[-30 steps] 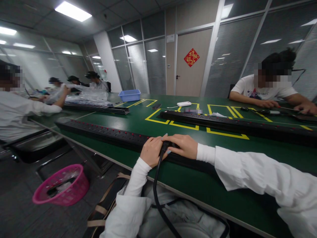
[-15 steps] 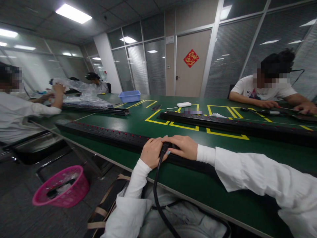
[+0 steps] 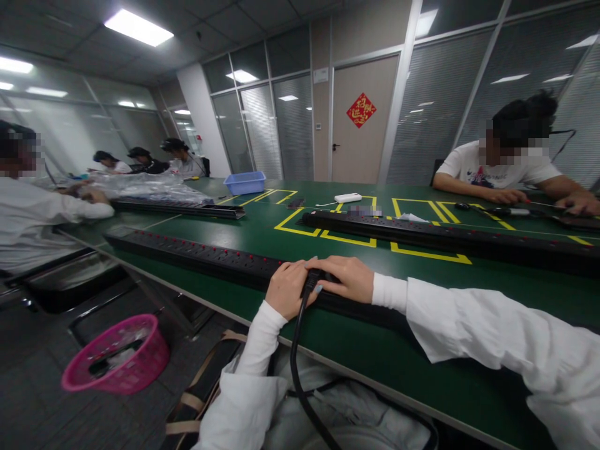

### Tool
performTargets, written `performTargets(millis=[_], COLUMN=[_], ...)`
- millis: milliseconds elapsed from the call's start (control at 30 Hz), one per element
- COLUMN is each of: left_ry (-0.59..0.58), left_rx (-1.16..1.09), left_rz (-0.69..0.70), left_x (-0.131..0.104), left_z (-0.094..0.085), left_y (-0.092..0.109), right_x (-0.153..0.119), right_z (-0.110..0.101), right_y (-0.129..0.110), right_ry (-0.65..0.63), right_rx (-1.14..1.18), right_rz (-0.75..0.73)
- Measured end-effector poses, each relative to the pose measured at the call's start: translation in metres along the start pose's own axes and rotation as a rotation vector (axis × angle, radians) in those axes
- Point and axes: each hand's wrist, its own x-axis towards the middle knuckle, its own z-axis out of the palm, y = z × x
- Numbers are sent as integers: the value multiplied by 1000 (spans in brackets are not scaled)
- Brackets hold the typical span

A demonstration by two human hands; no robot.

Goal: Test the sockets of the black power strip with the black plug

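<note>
A long black power strip with a row of red lights or switches lies along the near edge of the green table. Both hands meet at its middle around a black power plug, whose thick cord hangs down over the table edge towards my lap. My left hand is closed on the plug's left side. From the right, my right hand closes on the same plug, thumb below and fingers on top. The plug's far end and its contact with the strip are hidden by my fingers.
Another long black strip lies farther back on the right, near yellow tape outlines. A blue basket and a white device stand behind. Clear plastic wrap covers the left. A pink basket sits on the floor. Co-workers sit around.
My hands, the plug and the cord stay in place. At the left, a co-worker's raised hand has come down, lowering the plastic wrap onto the table.
</note>
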Motion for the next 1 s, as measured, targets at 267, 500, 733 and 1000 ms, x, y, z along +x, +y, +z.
performTargets(millis=[267,500,733,1000], left_ry=[17,19,6,13], left_rx=[8,9,0,6], left_rz=[10,7,-7,-6], left_x=[0,0,-1,0], left_z=[1,1,1,0], left_y=[0,0,0,1], right_x=[0,0,0,0], right_z=[1,2,2,3], right_y=[0,2,2,3], right_ry=[0,3,1,3], right_rx=[2,7,20,19], right_rz=[6,0,2,-5])
